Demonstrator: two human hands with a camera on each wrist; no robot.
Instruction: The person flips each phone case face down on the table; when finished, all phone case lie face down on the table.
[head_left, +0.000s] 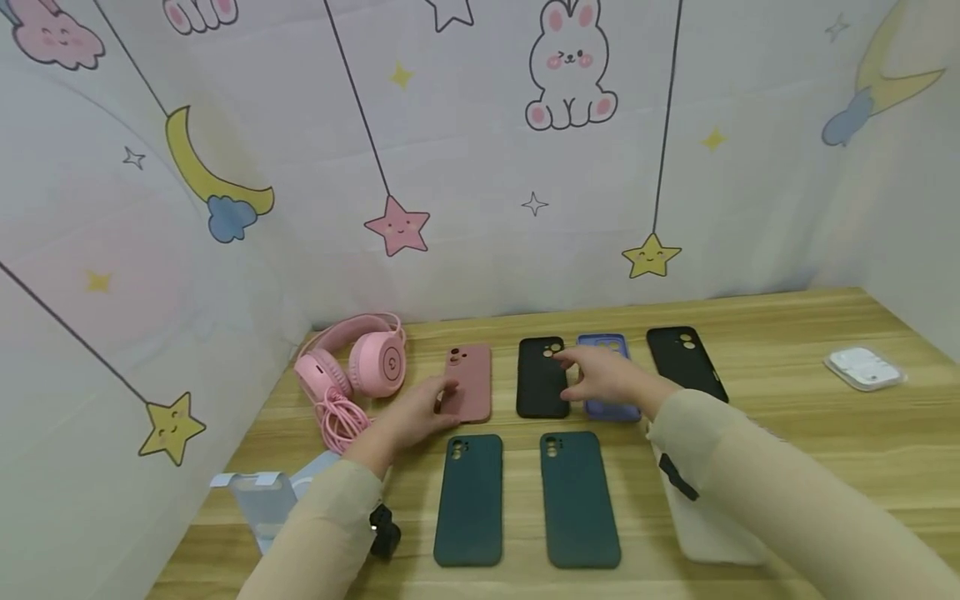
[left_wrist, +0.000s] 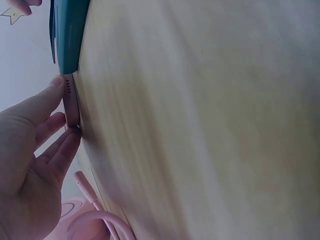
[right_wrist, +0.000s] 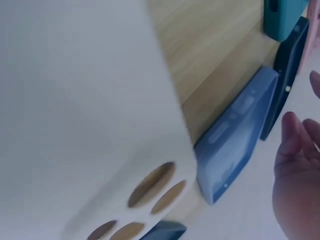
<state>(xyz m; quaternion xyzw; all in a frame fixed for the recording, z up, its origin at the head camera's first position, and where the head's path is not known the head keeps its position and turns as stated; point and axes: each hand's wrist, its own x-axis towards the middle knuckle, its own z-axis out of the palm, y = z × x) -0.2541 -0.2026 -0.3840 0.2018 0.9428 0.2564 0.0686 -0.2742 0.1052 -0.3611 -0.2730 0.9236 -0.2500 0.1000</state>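
A pink phone case (head_left: 472, 383) lies in the back row, and my left hand (head_left: 416, 408) touches its lower left corner. In the left wrist view the thumb (left_wrist: 52, 92) meets the edge with speaker holes, and the other fingers (left_wrist: 65, 150) rest along the adjoining side. My right hand (head_left: 603, 375) hovers over the gap between a black phone case (head_left: 542, 387) and a blue phone case (head_left: 611, 411), with thumb and fingers spread apart. The right wrist view shows that hand (right_wrist: 297, 175) raised off the blue case (right_wrist: 235, 137), holding nothing.
Two dark green phone cases (head_left: 468, 508) lie in front. Another black case (head_left: 686, 362) is at back right; a white case (head_left: 712, 529) sits under the right forearm. Pink headphones (head_left: 378, 364) and a pale blue stand (head_left: 266, 504) stand left, white earphones (head_left: 864, 368) far right.
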